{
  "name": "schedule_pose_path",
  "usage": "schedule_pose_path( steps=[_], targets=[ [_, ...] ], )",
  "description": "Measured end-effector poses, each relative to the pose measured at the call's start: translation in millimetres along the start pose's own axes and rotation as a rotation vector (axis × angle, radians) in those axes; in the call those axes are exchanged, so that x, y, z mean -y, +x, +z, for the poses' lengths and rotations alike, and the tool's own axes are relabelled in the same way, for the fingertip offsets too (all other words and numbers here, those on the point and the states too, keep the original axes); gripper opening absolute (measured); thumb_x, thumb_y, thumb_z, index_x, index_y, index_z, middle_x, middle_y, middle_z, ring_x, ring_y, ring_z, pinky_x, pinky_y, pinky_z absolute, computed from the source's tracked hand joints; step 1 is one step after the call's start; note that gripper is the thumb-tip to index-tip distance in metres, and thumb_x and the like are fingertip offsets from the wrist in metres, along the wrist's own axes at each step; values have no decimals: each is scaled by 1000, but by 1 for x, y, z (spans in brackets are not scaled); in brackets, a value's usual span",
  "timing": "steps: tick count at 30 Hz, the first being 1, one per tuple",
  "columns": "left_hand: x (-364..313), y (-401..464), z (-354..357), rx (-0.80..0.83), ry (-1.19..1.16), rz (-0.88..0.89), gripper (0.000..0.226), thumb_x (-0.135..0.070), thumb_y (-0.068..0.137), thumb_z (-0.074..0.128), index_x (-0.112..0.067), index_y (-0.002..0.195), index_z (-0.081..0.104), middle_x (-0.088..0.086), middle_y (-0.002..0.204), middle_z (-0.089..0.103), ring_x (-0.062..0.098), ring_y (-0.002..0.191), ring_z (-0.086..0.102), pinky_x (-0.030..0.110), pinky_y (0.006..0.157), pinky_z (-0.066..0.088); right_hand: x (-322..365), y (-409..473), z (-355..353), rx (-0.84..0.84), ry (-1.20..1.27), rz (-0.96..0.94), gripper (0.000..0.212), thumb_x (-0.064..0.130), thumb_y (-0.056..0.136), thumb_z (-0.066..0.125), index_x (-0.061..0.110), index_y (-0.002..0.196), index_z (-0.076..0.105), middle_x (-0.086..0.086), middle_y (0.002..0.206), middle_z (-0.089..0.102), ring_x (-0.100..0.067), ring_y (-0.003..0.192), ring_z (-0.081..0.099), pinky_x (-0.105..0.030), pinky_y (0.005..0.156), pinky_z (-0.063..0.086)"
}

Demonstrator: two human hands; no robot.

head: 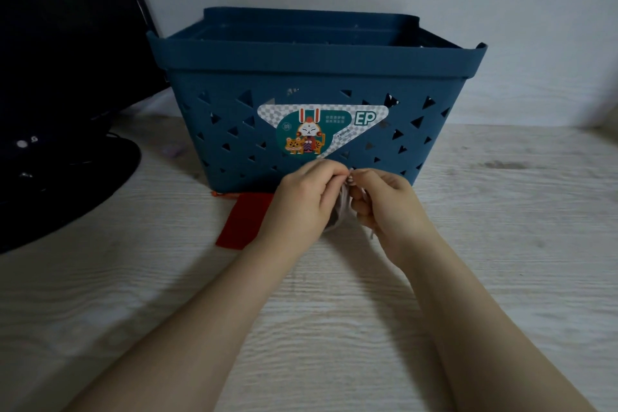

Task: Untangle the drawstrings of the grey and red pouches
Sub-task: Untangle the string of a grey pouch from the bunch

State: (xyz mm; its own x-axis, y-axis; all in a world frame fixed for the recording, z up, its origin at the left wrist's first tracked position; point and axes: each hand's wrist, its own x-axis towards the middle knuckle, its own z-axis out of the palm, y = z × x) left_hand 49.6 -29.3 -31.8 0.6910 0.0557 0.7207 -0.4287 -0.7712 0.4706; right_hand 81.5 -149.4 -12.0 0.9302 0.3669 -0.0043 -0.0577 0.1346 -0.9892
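The red pouch (242, 221) lies flat on the table, just in front of the blue basket, partly under my left wrist. A thin red drawstring (224, 194) runs along the basket's base. The grey pouch (341, 211) is bunched between my two hands, mostly hidden by them. My left hand (302, 199) and my right hand (384, 207) meet close together, fingertips pinching the pale grey drawstring (351, 177) at the top of the grey pouch. A loose grey string end (371, 233) hangs below my right hand.
A dark blue plastic basket (311, 94) with triangular holes and a sticker stands right behind my hands. A black monitor (63, 37) on its round base (63, 177) fills the left side. The light wooden table (501, 244) stretches to the right and toward me.
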Motion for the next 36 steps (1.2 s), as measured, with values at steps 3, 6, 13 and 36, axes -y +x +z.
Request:
schedule_pose_path(
  steps=[3,6,13,36],
  targets=[
    [-2,-1,1,50,-57,-74,22,-21,88,56,-2,96,64,9,94,65,17,84,62,28,74,49,1,-1,0,-8,-7,3,25,6,92,46,6,68,54,4,48,40,-4,40,34,-14,38,27],
    [-1,-1,0,69,-83,-168,12,-10,85,63,-2,94,63,10,97,63,23,85,64,36,75,54,-1,-2,0,12,-42,-1,20,7,92,48,2,76,59,6,47,43,-1,38,38,-13,39,29],
    [-3,-2,-2,121,-104,-122,8,-13,86,52,-7,82,55,10,91,60,26,79,60,48,71,51,-1,1,-5,69,-52,4,22,4,89,48,7,68,54,2,53,38,-8,44,30,-18,40,22],
    [-18,12,-6,11,-1115,-895,30,4,89,33,-6,64,45,3,59,65,10,55,63,20,52,52,-3,4,-5,28,-480,-405,12,2,83,64,10,74,68,14,51,56,2,47,47,-16,53,40]
  ],
)
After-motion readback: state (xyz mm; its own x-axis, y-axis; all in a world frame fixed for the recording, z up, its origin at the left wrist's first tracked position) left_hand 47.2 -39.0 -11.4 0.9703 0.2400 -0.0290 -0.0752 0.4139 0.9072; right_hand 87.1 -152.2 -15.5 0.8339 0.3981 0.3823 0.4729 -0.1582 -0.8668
